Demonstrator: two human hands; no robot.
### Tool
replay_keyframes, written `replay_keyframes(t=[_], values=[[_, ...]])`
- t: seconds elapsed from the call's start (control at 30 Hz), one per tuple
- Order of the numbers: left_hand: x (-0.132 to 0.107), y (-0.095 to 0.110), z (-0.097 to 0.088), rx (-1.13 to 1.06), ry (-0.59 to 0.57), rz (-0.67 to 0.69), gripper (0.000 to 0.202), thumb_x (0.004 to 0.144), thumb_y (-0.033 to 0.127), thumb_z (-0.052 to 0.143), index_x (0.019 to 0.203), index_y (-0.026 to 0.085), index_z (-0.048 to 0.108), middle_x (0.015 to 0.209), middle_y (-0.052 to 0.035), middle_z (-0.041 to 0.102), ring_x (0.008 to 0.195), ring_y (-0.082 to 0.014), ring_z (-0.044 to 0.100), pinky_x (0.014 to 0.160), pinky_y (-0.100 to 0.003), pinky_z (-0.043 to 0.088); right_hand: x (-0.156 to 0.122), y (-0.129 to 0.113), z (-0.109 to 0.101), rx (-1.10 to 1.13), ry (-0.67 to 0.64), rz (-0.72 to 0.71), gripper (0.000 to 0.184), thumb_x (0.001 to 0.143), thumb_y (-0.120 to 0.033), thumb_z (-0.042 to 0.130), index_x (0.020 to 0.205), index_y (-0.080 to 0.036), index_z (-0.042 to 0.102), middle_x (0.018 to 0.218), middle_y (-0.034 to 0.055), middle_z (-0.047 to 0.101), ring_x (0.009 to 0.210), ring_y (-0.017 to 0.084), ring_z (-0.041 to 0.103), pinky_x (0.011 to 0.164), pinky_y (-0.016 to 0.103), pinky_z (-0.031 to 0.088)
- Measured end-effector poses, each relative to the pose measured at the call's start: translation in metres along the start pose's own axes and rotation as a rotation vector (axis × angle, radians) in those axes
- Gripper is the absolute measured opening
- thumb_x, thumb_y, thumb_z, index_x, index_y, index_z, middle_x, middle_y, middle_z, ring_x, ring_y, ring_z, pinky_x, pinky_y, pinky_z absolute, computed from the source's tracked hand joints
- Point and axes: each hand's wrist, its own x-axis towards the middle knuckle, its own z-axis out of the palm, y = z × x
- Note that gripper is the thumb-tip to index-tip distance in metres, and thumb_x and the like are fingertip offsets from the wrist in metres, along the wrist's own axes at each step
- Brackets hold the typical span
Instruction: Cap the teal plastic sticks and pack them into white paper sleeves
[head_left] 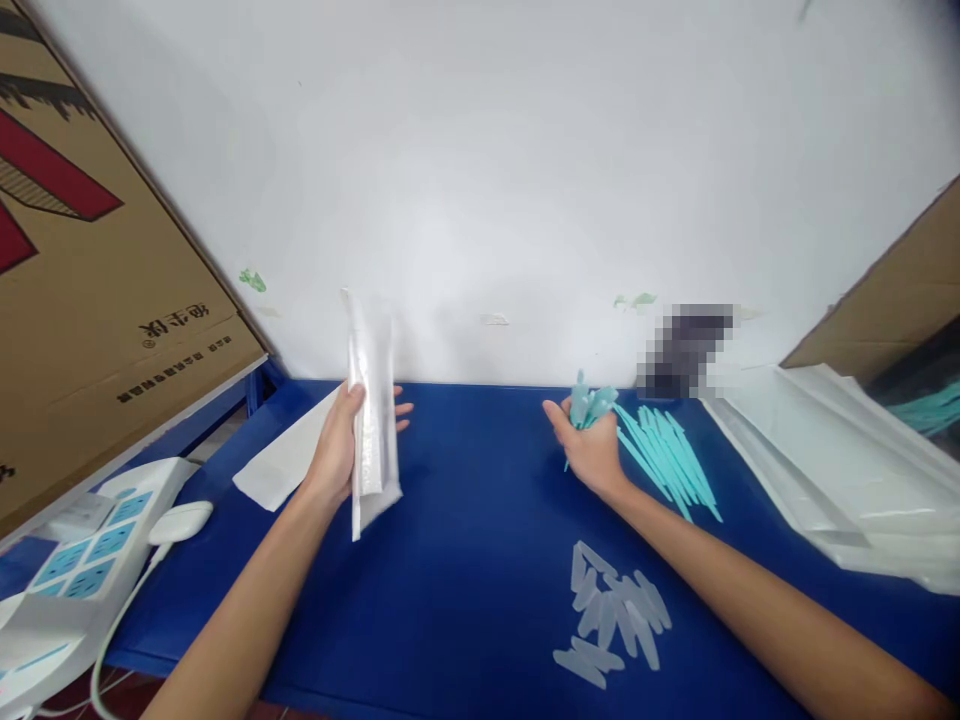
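My left hand (337,440) grips a whitish, partly shiny plastic bag (375,430), held upright above the blue table, thumb across its front. Beneath that wrist lies a flat white sheet (281,465). My right hand (592,450) is closed around a bunch of turquoise plastic sticks (592,400), their wider ends showing above the fist. Just right of it, a row of similar turquoise sticks (667,460) rests on the table. Nearer to me is a loose cluster of translucent, elongated flat pieces (619,615).
At right, a stack of clear plastic bags (825,470) lies on the blue table (465,560). A white power strip (97,560) with a plugged-in white adapter (180,522) is at left. Cardboard boxes (135,300) flank both sides; a white wall (480,180) stands behind.
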Motion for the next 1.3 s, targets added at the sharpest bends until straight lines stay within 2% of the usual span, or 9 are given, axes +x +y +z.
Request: replay_keyframes(t=[0.1,0.23,0.43,0.67,0.83,0.93,1.1,1.23,1.3], values=[[-0.01,-0.005,0.037,-0.398,-0.028,-0.223,0.064,0.096,0.065,0.035,0.131,0.017,0.061,0.137,-0.0141,0.063,0.113,-0.0321,0.069,0.088,-0.043,0.061,0.001,-0.005,-0.002,0.036,-0.1,0.049,0.043,0.088,-0.061,0.058,0.066,-0.025,0.047,0.05,-0.0009,0.055,0.051,0.017,0.054,0.062,0.035,0.051],[-0.016,-0.018,0.068,-0.558,0.031,-0.353,0.059,0.098,0.066,0.038,0.121,0.02,0.067,0.128,-0.0108,0.069,0.096,-0.0245,0.073,0.072,-0.032,0.062,0.002,-0.008,-0.006,0.032,-0.087,0.035,0.045,0.086,-0.065,0.058,0.068,-0.026,0.046,0.052,-0.0019,0.051,0.048,0.017,0.05,0.054,0.034,0.048],[-0.017,-0.035,0.075,-0.568,-0.026,-0.388,0.065,0.096,0.068,0.039,0.114,0.014,0.071,0.089,-0.0116,0.076,0.068,-0.0189,0.07,0.063,-0.027,0.058,-0.001,0.005,-0.002,-0.075,-0.012,-0.118,0.043,0.083,-0.054,0.064,0.064,-0.024,0.04,0.056,-0.0044,0.043,0.056,0.013,0.039,0.057,0.029,0.04],[-0.02,-0.034,0.074,-0.844,0.008,-0.434,0.058,0.096,0.059,0.044,0.105,0.01,0.073,0.11,-0.0156,0.074,0.09,-0.0232,0.071,0.083,-0.032,0.06,-0.001,0.007,-0.006,-0.249,-0.271,-0.117,0.041,0.09,-0.051,0.053,0.061,-0.023,0.043,0.059,-0.0004,0.052,0.057,0.015,0.049,0.059,0.029,0.039],[-0.016,-0.038,0.082,-0.882,0.104,-0.394,0.057,0.098,0.062,0.04,0.1,0.014,0.07,0.107,-0.0135,0.072,0.099,-0.0243,0.07,0.081,-0.032,0.059,-0.011,-0.032,-0.011,-0.769,-0.627,-0.292,0.025,0.091,-0.035,0.049,0.071,-0.021,0.056,0.065,0.0035,0.062,0.062,0.02,0.061,0.057,0.029,0.034],[-0.018,-0.035,0.095,-0.898,0.175,-0.347,0.055,0.1,0.059,0.039,0.101,0.012,0.068,0.107,-0.0144,0.071,0.103,-0.0253,0.07,0.082,-0.032,0.059,-0.02,-0.059,-0.008,-1.074,-0.765,-0.237,0.021,0.091,-0.031,0.049,0.082,-0.02,0.064,0.081,0.0107,0.069,0.072,0.025,0.068,0.059,0.03,0.037],[-0.027,-0.024,0.125,-0.9,0.275,-0.275,0.039,0.102,0.045,0.046,0.105,0.01,0.065,0.103,-0.0135,0.071,0.095,-0.0244,0.072,0.084,-0.033,0.058,-0.011,-0.093,0.0,-1.103,-0.867,-0.099,0.032,0.085,-0.026,0.056,0.114,-0.016,0.063,0.106,0.0158,0.072,0.084,0.027,0.07,0.06,0.03,0.042],[-0.032,-0.013,0.139,-0.996,0.265,-0.295,0.038,0.102,0.044,0.045,0.105,0.011,0.065,0.097,-0.0111,0.072,0.095,-0.0232,0.072,0.085,-0.032,0.057,0.014,-0.125,0.001,-1.001,-0.949,-0.164,0.062,0.08,-0.027,0.067,0.138,-0.012,0.051,0.12,0.0149,0.07,0.096,0.024,0.069,0.065,0.027,0.047],[-0.033,-0.005,0.144,-1.079,0.202,-0.346,0.041,0.103,0.045,0.041,0.105,0.013,0.065,0.098,-0.0103,0.072,0.094,-0.0229,0.071,0.083,-0.032,0.058,0.021,-0.144,0.003,-1.038,-0.961,-0.25,0.055,0.08,-0.021,0.065,0.134,-0.01,0.057,0.122,0.0168,0.069,0.103,0.025,0.068,0.071,0.027,0.049]])
